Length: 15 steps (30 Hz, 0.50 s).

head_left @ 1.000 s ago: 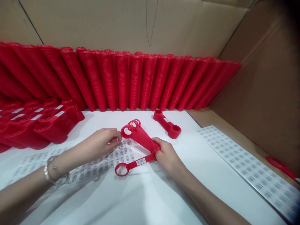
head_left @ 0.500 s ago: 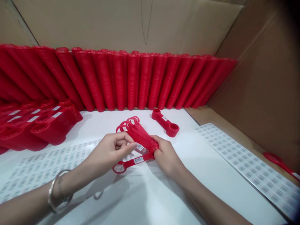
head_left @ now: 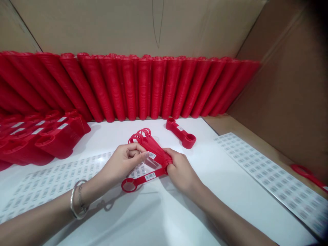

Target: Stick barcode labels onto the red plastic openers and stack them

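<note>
My right hand (head_left: 180, 169) is wrapped around the ring ends of several flat red plastic pieces (head_left: 155, 147), fanned out over the white table. One red piece (head_left: 139, 180), with a barcode sticker on its bar, splays apart from the fan toward the lower left. My left hand (head_left: 126, 159) is closed in a pinch, its thumb and forefinger at the edge of a small white barcode sticker (head_left: 151, 155) against the fanned pieces. Whether that sticker lies fully flat I cannot tell. The left hand's other fingers are curled in.
Tall red stacks (head_left: 143, 89) line the back before a cardboard wall (head_left: 128, 27). Shorter labelled stacks (head_left: 58, 140) stand at left. A small labelled stack (head_left: 180, 132) lies behind my hands. Sticker sheets lie left (head_left: 58, 181) and right (head_left: 271, 181). Another red piece (head_left: 307, 174) lies far right.
My left hand has shifted slightly right and up, with the sticker now against the fanned pieces. The splayed piece has swung slightly down. My right hand keeps its hold.
</note>
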Available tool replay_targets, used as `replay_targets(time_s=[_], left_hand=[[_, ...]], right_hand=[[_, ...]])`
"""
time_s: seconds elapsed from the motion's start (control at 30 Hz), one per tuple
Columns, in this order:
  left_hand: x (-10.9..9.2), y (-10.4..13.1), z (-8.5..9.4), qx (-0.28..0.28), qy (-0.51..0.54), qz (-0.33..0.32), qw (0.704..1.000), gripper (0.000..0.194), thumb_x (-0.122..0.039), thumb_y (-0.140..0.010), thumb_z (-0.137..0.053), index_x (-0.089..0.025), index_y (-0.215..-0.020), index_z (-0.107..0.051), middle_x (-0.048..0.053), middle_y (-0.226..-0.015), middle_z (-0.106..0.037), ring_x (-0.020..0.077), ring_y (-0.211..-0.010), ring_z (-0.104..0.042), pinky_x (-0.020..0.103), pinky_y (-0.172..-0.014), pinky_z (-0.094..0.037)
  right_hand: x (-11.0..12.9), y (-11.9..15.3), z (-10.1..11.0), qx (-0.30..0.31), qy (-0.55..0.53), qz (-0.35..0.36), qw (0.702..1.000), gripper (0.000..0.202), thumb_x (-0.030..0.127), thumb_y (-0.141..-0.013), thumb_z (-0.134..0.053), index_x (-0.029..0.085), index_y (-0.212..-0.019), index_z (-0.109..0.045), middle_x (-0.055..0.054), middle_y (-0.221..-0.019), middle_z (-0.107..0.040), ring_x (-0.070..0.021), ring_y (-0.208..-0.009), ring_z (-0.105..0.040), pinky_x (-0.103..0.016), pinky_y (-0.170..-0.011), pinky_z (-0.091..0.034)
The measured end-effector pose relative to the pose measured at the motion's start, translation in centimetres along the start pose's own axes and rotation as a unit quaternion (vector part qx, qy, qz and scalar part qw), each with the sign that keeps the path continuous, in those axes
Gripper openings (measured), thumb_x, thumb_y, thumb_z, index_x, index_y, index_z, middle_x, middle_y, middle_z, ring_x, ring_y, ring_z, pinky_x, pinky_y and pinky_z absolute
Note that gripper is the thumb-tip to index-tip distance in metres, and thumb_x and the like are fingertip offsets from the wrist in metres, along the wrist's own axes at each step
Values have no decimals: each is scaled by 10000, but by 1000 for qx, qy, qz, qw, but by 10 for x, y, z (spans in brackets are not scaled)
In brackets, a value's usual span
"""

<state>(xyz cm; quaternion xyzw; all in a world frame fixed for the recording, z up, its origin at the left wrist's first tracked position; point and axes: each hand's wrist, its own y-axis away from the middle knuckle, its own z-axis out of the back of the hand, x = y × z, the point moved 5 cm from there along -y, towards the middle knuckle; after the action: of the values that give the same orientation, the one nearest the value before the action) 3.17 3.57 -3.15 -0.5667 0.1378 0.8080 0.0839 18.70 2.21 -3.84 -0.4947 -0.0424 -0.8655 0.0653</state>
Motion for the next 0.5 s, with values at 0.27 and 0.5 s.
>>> replay_targets(time_s=[0.27, 0.5], left_hand=[[-4, 3, -1, -24, -57, -21, 998, 282, -447, -808, -513, -177, -726, -521, -82, -441, -409, 61, -363, -378, 176, -365, -280], [-12, 13, -3, -103, -347, -174, 916, 219, -367, -857, -430, -188, -815, -548, -59, -476, -469, 94, -442, -460, 213, -468, -341]], right_hand=[[1, 2, 0, -1, -13, -3, 1000, 442, -3, -589, -352, 181, -894, -613, -41, -791, -632, -174, -736, -568, -258, -636, -416], [4, 2, -3, 6, -25, 4, 1000, 448, -3, -601, -353, 176, -913, -620, -47, -844, -646, -169, -738, -565, -262, -654, -421]])
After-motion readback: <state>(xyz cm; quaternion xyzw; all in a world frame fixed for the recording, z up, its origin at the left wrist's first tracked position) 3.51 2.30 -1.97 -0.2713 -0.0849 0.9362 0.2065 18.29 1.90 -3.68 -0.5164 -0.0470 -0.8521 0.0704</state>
